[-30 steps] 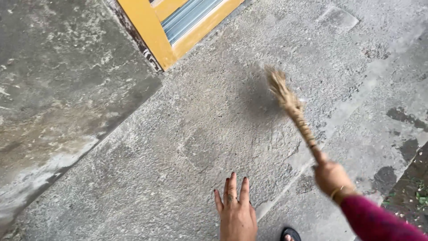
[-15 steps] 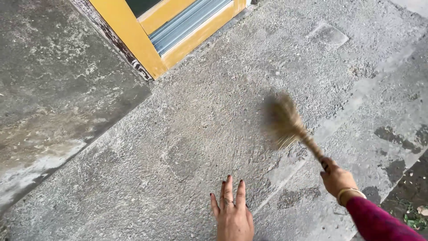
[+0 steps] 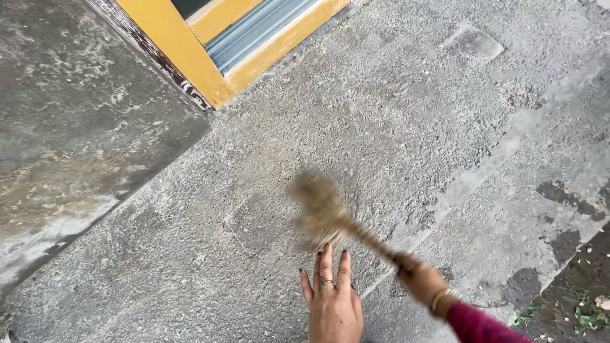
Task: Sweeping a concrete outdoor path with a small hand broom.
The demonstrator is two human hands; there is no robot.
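Filling most of the view, rough grey concrete floor [image 3: 381, 127], pitted, with paler streaks running diagonally and dark damp patches at the right. Grey plastered wall [image 3: 76, 127] takes the left side, stained pale brown and white low down, meeting the floor along a slanted edge. Yellow door frame [image 3: 184, 44] at top, paint chipped at its base, with a ribbed metal sill [image 3: 254, 28] set inside it. Bottom right corner: dark soil strip with bits of green leaf [image 3: 584, 311], lower than the slab edge.

Short grass broom [image 3: 330, 219], blurred with motion, lies low over the floor in the lower middle, bristle head spread just above the left fingertips, bound handle running down-right into the right hand. Held that low and angled, probably so the bristles drag flat across the concrete.

Right hand [image 3: 419, 279] is fisted round the broom's handle end, fingers fully curled, gold bangle at the wrist, magenta sleeve [image 3: 483, 327] behind it. Blur hides finer grip detail.

Left hand [image 3: 333, 302] holds nothing: palm down, fingers straight and close together, dark nail polish, a ring on one finger. Looks pressed to or hovering just over the floor, likely bracing a crouched body; actual contact cannot be told.
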